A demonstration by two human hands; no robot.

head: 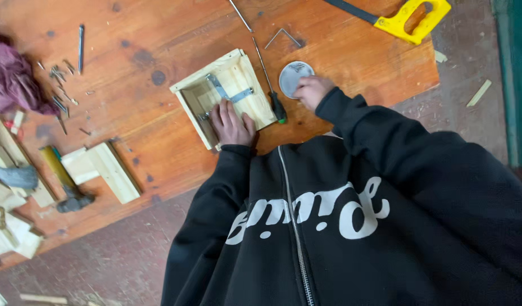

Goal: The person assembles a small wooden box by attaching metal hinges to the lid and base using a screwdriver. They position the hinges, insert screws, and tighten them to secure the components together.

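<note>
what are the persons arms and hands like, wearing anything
Both arms are in long black sleeves of a zip-up top with a silver zip and white lettering on the chest. The left hand and right hand are bare: no gloves, no rings or watch visible.

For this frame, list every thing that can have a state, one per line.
Wooden box frame: flat on the board, metal brackets inside.
Left hand: pressed flat on the frame.
Right hand: fingers in the round tin.
Round tin: open.
Screwdriver: lying unheld.
Saw: lying unheld.
Hammer: lying unheld.
</note>
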